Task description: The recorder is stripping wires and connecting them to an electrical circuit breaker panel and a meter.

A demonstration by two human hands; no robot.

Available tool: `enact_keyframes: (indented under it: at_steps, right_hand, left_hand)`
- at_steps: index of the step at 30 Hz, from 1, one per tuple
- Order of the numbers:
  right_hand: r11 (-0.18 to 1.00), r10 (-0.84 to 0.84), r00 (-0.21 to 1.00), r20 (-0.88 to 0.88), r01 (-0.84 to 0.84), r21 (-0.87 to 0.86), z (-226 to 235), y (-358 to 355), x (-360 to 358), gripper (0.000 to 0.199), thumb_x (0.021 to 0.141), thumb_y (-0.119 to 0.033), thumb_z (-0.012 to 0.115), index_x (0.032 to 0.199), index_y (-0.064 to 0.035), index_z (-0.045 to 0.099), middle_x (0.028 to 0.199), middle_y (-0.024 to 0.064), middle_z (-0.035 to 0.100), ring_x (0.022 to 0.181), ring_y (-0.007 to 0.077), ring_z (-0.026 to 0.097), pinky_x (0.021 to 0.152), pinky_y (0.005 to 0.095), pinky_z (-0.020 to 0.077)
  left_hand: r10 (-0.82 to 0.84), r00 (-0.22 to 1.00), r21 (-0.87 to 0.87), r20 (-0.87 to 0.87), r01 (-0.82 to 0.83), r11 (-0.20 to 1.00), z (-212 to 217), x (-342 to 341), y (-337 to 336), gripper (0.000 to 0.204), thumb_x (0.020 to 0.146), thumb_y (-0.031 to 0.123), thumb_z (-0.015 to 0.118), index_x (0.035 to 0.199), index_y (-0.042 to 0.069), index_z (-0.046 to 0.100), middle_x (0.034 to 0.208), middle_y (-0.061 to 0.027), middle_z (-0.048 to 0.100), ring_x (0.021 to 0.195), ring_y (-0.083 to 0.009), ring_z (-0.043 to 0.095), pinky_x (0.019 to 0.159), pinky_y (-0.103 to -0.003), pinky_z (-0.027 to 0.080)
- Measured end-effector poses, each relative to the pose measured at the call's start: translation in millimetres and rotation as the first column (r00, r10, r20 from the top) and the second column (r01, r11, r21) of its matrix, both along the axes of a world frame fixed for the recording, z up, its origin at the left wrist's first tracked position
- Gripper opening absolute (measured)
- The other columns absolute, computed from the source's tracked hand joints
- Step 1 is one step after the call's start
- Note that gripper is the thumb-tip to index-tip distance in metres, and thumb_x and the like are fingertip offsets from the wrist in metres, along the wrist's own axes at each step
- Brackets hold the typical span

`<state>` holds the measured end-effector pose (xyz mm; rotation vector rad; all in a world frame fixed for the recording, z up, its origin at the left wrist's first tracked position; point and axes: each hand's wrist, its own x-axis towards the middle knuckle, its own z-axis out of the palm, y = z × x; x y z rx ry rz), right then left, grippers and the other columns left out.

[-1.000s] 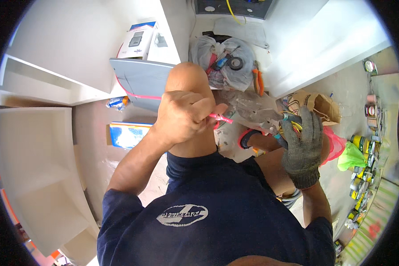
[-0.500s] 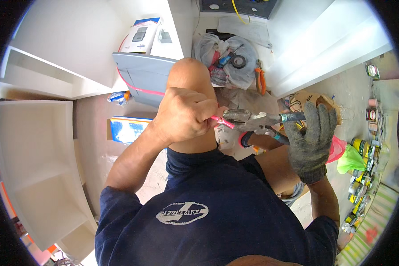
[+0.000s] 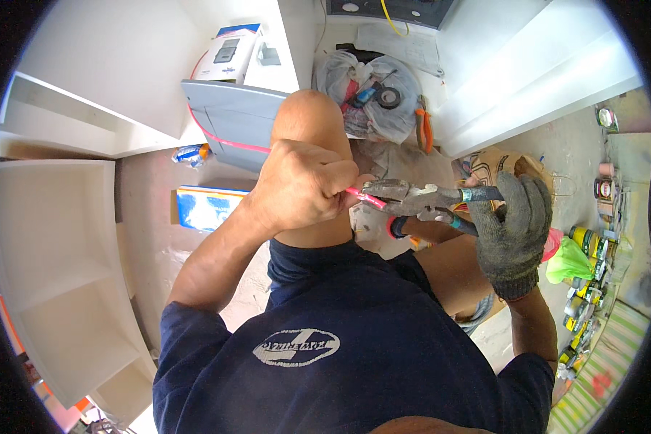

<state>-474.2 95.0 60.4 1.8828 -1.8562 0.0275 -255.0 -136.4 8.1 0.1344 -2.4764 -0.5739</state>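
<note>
Room under fit-out: bare concrete floor (image 3: 550,155); white cabinets (image 3: 58,239); tool bag (image 3: 372,98).

The bare concrete floor (image 3: 550,145) carries everything. At twelve o'clock lies a clear plastic bag (image 3: 372,90) with tools; at nine o'clock a flat blue box (image 3: 206,207); at three o'clock small cans (image 3: 593,239) stand together.

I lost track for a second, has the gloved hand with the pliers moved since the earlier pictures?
Yes. The gloved right hand with the pliers has risen, away from the green bag.
</note>
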Motion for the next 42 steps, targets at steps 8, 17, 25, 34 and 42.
enact_keyframes:
  at_steps: [8, 17, 25, 34, 42]
  right_hand:
    - [0.967, -0.11, 0.923, 0.368, 0.013, 0.255, 10, -3, 13, 0.034, 0.075, -0.01, 0.075, 0.109, -0.0086, 0.069, 0.112, 0.0147, 0.064, 0.1, 0.035, 0.063, 0.087, 0.0477, 0.05]
    - [0.838, -0.352, 0.585, 0.731, -0.151, 0.524, -7, 22, -8, 0.032, 0.087, -0.021, 0.062, 0.117, -0.0104, 0.068, 0.1, 0.0162, 0.068, 0.087, 0.0357, 0.066, 0.078, 0.0446, 0.0523]
    - [0.853, -0.177, 0.901, 0.396, -0.061, 0.519, -10, 14, -23, 0.04, 0.074, -0.013, 0.065, 0.113, -0.0128, 0.068, 0.107, 0.007, 0.065, 0.104, 0.0275, 0.06, 0.083, 0.0387, 0.0531]
    - [0.886, -0.298, 0.808, 0.508, 0.036, 0.462, -33, 9, -6, 0.029, 0.078, -0.016, 0.064, 0.106, -0.0118, 0.068, 0.108, 0.0071, 0.063, 0.103, 0.03, 0.058, 0.084, 0.0436, 0.0511]
    - [0.892, -0.443, 0.81, 0.384, 0.359, 0.273, -54, 5, -4, 0.062, 0.066, -0.036, 0.08, 0.123, -0.0182, 0.066, 0.115, 0.0129, 0.06, 0.113, 0.0308, 0.056, 0.096, 0.0452, 0.0457]
  left_hand:
    - [0.138, 0.989, -0.017, -0.054, -0.14, 0.99, 5, -2, 3, 0.038, 0.078, 0.016, 0.078, 0.057, 0.011, 0.047, 0.05, -0.0041, 0.05, 0.045, -0.0226, 0.055, 0.042, -0.036, 0.042]
    - [0.175, 0.956, 0.157, 0.235, -0.215, 0.964, 18, -17, 15, 0.032, 0.077, 0.023, 0.079, 0.069, 0.004, 0.055, 0.056, -0.012, 0.056, 0.056, -0.0345, 0.061, 0.055, -0.042, 0.049]
    - [-0.291, 0.853, 0.48, 0.433, 0.055, 0.876, 24, -30, 8, 0.045, 0.09, 0.042, 0.068, 0.079, -0.001, 0.065, 0.064, -0.0217, 0.061, 0.066, -0.0384, 0.064, 0.065, -0.048, 0.048]
    - [0.045, 0.817, 0.358, 0.574, -0.3, 0.884, 14, -58, 4, 0.057, 0.086, 0.053, 0.07, 0.075, -0.003, 0.068, 0.064, -0.0222, 0.064, 0.059, -0.0349, 0.065, 0.06, -0.043, 0.051]
    - [0.095, 0.828, 0.322, 0.552, -0.317, 0.892, 6, -86, 10, 0.052, 0.085, 0.048, 0.073, 0.072, -0.002, 0.067, 0.063, -0.0189, 0.065, 0.06, -0.0325, 0.065, 0.059, -0.041, 0.051]
